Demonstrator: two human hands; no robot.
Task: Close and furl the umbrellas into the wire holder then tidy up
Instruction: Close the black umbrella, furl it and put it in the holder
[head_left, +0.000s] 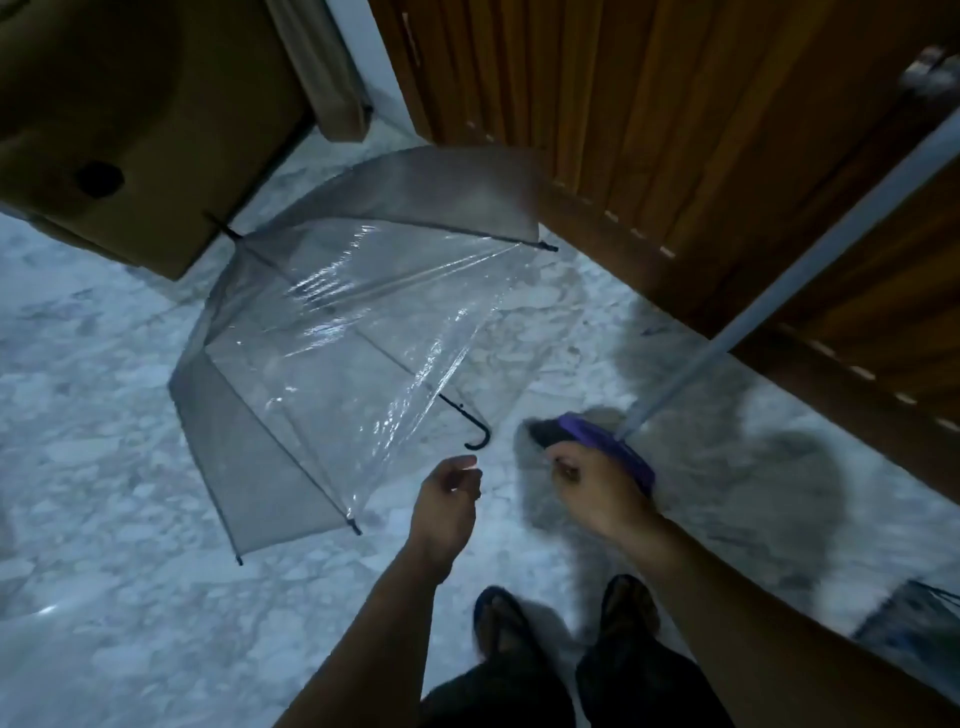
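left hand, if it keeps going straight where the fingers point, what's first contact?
Most likely the black hooked handle of the open clear umbrella, just beyond the left hand. Depth is unclear from one view.

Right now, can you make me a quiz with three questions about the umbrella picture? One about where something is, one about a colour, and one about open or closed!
1. Where is the clear umbrella?
A. Lying on the marble floor
B. Hanging on the wooden door
C. In the person's left hand

2. What colour is the part of the tool by the right hand?
A. Red
B. Purple
C. Yellow

3. Is the clear umbrella open or closed?
A. Closed and rolled up
B. Half folded
C. Open

Answers:
1. A, its canopy rests on the floor beside the cardboard box, with its black hooked handle pointing toward the person.
2. B, the purple head joins a pale long pole there.
3. C, the ribs are spread and the canopy is stretched out, while the left hand reaches toward the handle, empty.
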